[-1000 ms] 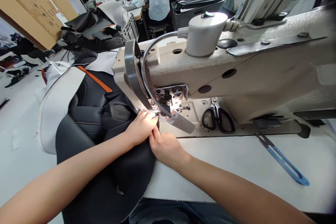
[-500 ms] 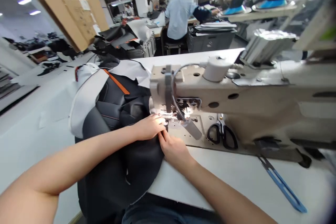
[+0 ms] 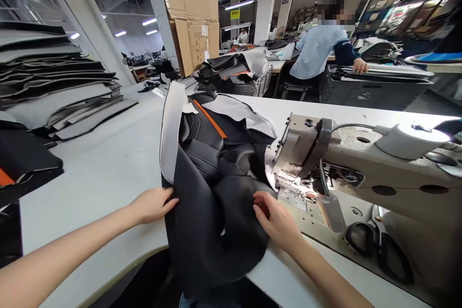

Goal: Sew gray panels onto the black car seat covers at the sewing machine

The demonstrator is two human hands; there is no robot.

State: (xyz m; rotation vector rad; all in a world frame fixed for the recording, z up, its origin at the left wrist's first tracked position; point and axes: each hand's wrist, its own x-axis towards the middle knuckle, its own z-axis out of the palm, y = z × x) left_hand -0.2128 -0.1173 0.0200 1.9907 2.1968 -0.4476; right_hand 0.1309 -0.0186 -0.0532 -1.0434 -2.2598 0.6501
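Note:
A black leather-like cover (image 3: 212,187) with an orange stripe and white backing lies on the white table (image 3: 108,173), hanging over the near edge. My left hand (image 3: 153,204) pinches its left edge, fingers closed on the material. My right hand (image 3: 277,221) presses on its right side, fingers curled against the black material, just left of the sewing machine (image 3: 361,173) and its lit needle area.
Black scissors (image 3: 378,250) lie on the machine bed at the right. Stacks of grey and black cut panels (image 3: 54,82) rise at the left. Cardboard boxes (image 3: 191,14) stand behind. A person in a light blue shirt (image 3: 317,53) works at a far table.
Both hands have left the needle area: my left hand moved out to the cover's left edge, my right hand drew back slightly. The view swung left and up.

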